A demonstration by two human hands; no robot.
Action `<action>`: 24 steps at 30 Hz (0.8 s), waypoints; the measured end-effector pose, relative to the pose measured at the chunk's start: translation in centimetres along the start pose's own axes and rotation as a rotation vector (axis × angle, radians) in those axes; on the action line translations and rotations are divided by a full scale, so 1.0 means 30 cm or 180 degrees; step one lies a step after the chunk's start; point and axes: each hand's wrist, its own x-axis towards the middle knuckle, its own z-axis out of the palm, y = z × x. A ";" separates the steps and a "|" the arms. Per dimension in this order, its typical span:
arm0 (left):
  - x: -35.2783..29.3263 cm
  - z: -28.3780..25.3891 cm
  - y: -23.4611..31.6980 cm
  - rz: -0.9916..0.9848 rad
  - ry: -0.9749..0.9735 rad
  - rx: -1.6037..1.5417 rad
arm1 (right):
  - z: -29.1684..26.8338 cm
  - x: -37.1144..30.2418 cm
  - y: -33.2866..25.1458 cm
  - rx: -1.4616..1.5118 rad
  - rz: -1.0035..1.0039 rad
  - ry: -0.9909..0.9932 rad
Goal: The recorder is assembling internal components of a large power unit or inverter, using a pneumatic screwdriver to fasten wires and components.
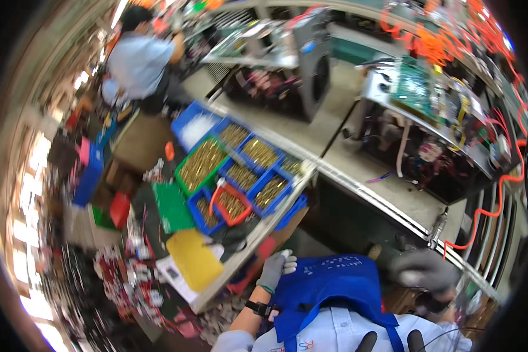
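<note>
My left hand [274, 270], in a grey glove with pale fingertips, is beside the blue apron [334, 284] near the bench edge. Its fingers are loosely stretched and nothing shows in them. Motion smears my right hand [425, 271], also gloved in grey, so its fingers cannot be made out. Just beyond it a slim metal power driver [437, 227] stands at the edge of the conveyor, close to an orange air hose [481, 212]. Whether the right hand touches anything is unclear.
Blue bins [270, 192], a green bin [200, 166] and a red bin [231, 203] of brass-coloured screws crowd the left bench. Yellow sheet [195, 259] lies nearby. Open equipment chassis with a green circuit board [413, 88] and another black chassis [311, 70] stand on the conveyor. A co-worker [139, 58] is far left.
</note>
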 end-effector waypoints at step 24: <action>-0.193 -0.189 -0.352 0.0489 0.1052 -0.0297 | 0.735 1.115 0.264 -0.2383 -0.0859 -0.0933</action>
